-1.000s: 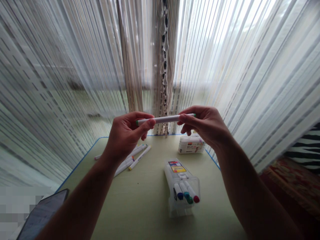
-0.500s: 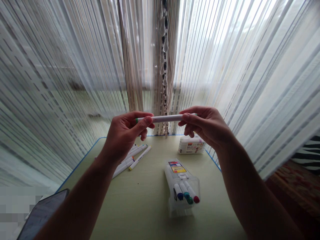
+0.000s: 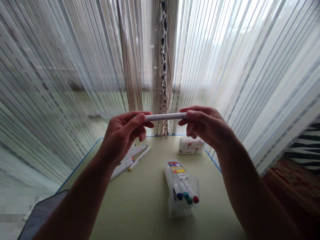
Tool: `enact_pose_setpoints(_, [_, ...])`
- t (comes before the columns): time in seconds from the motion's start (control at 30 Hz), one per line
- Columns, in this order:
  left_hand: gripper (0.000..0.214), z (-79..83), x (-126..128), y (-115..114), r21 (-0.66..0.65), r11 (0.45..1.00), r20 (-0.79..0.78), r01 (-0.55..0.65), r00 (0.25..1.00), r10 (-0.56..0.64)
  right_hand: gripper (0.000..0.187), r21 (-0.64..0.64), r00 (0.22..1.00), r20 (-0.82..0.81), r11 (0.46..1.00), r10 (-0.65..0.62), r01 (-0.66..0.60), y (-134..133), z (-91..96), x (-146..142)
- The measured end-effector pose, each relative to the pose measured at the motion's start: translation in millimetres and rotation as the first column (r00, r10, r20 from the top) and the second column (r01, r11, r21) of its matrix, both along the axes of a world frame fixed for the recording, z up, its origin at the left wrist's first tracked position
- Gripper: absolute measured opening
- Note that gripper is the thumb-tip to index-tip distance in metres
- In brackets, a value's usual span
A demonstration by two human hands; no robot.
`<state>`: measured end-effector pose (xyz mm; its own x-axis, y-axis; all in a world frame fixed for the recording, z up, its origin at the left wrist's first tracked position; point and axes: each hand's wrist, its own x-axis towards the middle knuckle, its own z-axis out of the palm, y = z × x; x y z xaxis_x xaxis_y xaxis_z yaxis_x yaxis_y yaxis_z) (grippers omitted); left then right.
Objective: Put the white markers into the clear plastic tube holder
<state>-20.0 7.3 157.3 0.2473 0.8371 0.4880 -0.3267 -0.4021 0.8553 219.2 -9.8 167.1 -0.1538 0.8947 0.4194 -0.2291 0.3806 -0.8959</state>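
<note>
A white marker (image 3: 166, 116) is held level in the air above the table's far edge. My left hand (image 3: 126, 130) pinches its left end between thumb and fingers, and my right hand (image 3: 203, 121) pinches the right end. Both ends are mostly covered by my fingers. Below and between my forearms lies a clear plastic marker case (image 3: 172, 180) with a yellow and red label. Several white markers with blue, teal, green and red ends show at its near end. Loose white markers (image 3: 127, 163) lie beneath my left hand, one with yellow ends.
At the back right of the pale green table (image 3: 140, 206) sits a white printed box (image 3: 191, 146). A dark-screened device (image 3: 42, 213) lies at the lower left, partly behind my left forearm. Striped string curtains (image 3: 80, 60) with a hanging bead strand (image 3: 164, 50) close off the back.
My left thumb has shifted a little left along the marker, and my right thumb slightly right, so more of the barrel shows. The case and the loose markers stay put.
</note>
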Motion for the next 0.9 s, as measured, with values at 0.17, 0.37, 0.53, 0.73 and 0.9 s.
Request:
enact_pose_setpoints(0.17, [0.021,0.0,-1.3,-0.3,-0.010,0.999,0.015,0.035,0.999,-0.034,0.017,-0.007,1.000,-0.022,1.000,0.013,-0.013,-0.8,0.9,0.9])
enact_pose_setpoints(0.37, [0.023,0.2,-2.0,0.3,-0.022,0.998,0.036,0.065,0.997,-0.065,0.022,-0.015,0.999,-0.042,0.999,0.032,-0.033,-2.1,2.0,1.7])
enact_pose_setpoints(0.53, [0.025,0.3,-2.0,1.1,-0.035,0.997,0.037,0.073,0.997,-0.072,0.024,-0.041,0.999,-0.049,0.999,0.024,-0.026,-2.8,2.3,1.8])
enact_pose_setpoints(0.73, [0.025,-1.2,-0.5,1.5,-0.012,0.999,0.009,0.037,0.999,-0.037,0.024,-0.046,0.998,-0.059,0.998,0.028,-0.031,-2.3,2.6,2.1])
enact_pose_setpoints(0.9, [0.023,-1.2,1.6,0.7,0.018,1.000,-0.019,-0.009,1.000,0.009,0.023,-0.033,0.999,-0.040,0.999,0.005,-0.006,-1.8,2.3,2.1])
